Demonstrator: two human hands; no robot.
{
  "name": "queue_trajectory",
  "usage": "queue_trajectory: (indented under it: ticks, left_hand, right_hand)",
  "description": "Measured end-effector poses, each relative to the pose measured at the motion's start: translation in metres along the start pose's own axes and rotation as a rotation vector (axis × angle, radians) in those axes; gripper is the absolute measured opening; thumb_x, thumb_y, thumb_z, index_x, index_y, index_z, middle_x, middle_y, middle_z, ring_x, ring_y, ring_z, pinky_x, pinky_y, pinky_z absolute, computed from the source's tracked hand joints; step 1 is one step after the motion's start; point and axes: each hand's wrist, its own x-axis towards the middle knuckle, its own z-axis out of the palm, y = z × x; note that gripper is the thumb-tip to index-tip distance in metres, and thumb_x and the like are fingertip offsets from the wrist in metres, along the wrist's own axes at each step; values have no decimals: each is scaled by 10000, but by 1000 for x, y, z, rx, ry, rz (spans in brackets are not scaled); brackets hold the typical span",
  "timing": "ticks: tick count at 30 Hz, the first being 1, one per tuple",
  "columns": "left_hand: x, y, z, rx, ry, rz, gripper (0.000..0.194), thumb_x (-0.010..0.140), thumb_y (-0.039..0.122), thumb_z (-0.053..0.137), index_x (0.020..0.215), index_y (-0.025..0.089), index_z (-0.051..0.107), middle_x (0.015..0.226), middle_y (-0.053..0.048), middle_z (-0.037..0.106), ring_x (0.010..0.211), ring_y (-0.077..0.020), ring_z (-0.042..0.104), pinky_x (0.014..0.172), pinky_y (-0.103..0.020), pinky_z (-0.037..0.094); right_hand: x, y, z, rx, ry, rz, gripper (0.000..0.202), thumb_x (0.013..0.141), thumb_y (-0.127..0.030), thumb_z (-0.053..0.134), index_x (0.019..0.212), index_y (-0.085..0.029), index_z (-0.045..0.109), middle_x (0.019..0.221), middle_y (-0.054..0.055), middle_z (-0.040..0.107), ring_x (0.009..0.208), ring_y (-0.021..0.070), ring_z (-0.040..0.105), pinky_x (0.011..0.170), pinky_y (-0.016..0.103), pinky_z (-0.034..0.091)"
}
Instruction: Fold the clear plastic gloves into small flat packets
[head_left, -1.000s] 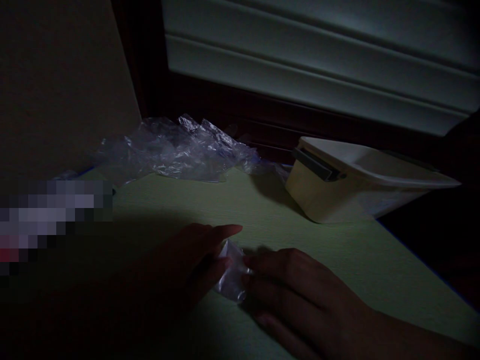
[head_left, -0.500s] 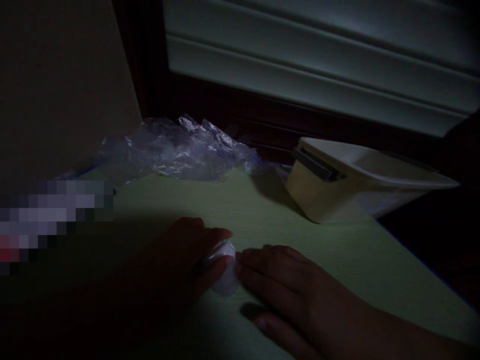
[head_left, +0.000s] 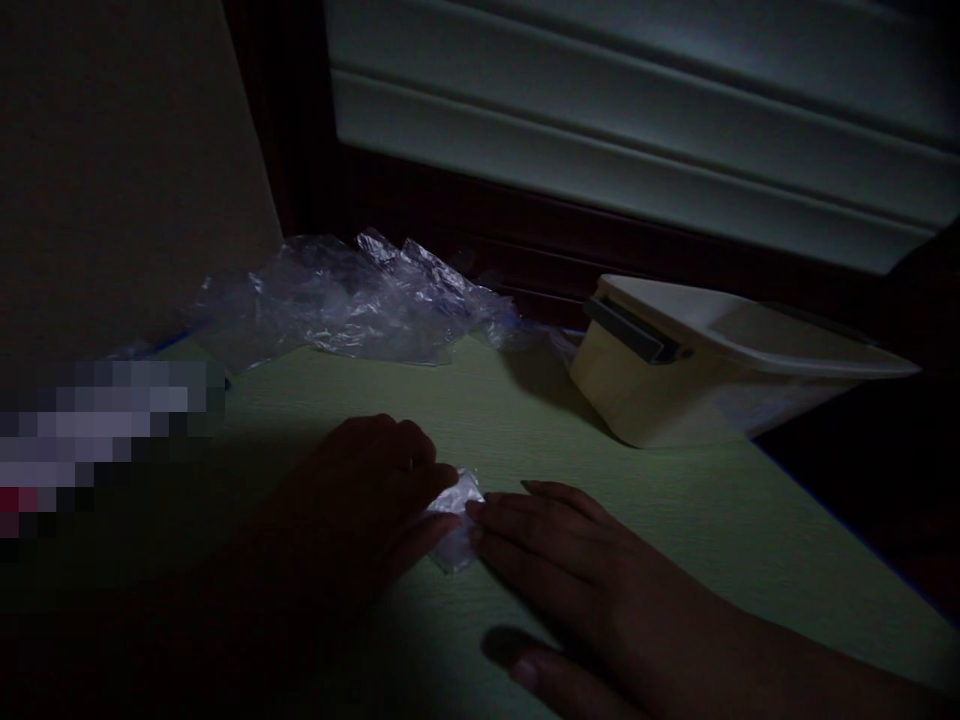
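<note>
A small piece of folded clear plastic (head_left: 459, 495), whitish and shiny, lies on the pale green tabletop (head_left: 525, 430) between my hands. My left hand (head_left: 375, 485) is in deep shadow with its fingers curled; thumb and forefinger close on the left side of the plastic. From the other side, my right hand (head_left: 592, 570) reaches in with its fingers stretched out and its thumb apart. Its fingertips touch the right edge of the plastic. Whether anything is inside the folded plastic I cannot tell.
Crumpled clear plastic bags (head_left: 360, 300) are heaped along the back edge. A cream tub (head_left: 652, 400) with a dark grey handle stands at the right edge. Something blurred into blocks (head_left: 97, 430) lies at the left. Behind the table is a slatted panel (head_left: 600, 130).
The fingers of my left hand have shifted slightly up and left, showing more of the plastic, which looks flatter and more angular. My right hand has hardly moved.
</note>
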Motion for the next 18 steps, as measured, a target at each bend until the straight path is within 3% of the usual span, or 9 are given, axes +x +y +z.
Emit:
queue_trajectory:
  ticks: [5,7,14,18]
  left_hand:
    - [3,3,0,-83,6,175,406,1045,261,283,770,187,572,749,15,589,704,-156,532,683,-298,418]
    - [4,5,-1,-81,2,171,507,1058,275,219,706,189,574,721,15,608,688,-154,552,665,-301,426]
    - [5,11,-6,76,147,186,545,1058,263,239,650,189,592,646,10,617,620,-135,567,690,-297,444]
    - [6,15,-6,61,160,150,557,1056,244,236,636,204,599,675,23,630,633,-118,576,693,-272,463]
  right_hand:
    - [-2,-1,0,-29,60,14,496,966,-350,471,1344,-33,530,1378,191,551,1300,248,483,1078,401,399]
    - [-2,0,0,-38,65,15,482,968,-344,471,1331,-35,545,1364,190,565,1290,249,495,1069,398,412]
    - [-1,0,2,-43,68,41,476,969,-335,470,1353,-59,527,1386,179,549,1285,254,507,1070,436,419]
    - [-1,0,3,-50,50,46,477,979,-344,450,1357,-64,524,1392,179,542,1292,245,499,1060,429,431]
